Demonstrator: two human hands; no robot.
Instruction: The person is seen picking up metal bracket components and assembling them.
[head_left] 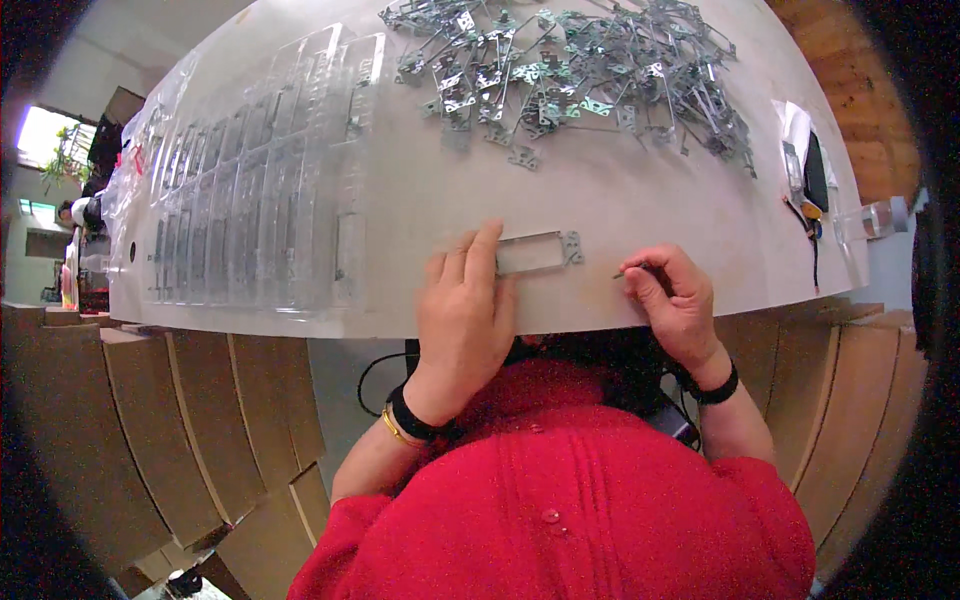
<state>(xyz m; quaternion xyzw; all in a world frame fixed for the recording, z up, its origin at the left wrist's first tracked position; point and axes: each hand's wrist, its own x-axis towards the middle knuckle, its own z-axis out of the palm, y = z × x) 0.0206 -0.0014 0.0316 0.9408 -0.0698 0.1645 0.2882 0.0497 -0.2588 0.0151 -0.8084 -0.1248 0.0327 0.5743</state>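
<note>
A flat metal bracket (pixel 572 248), shaped like a long rectangular frame with a holed plate at its right end, lies on the white table near the front edge. My left hand (pixel 462 300) rests at the bracket's left end, fingers stretched out and thumb apart, covering that end. To the right of the bracket, my right hand (pixel 677 300) is closed in a pinch. A small thin dark piece (pixel 619 276) pokes out between its thumb and forefinger; its kind is too small to make out. The right hand does not touch the bracket.
A tangled heap of metal brackets (pixel 590 75) covers the far side of the table (pixel 400 215). Clear plastic trays (pixel 245 190) with slots holding metal parts stand at left. At right lie a black-handled tool (pixel 818 175) and a clear bottle (pixel 882 218). Cardboard boxes (pixel 130 420) stand below.
</note>
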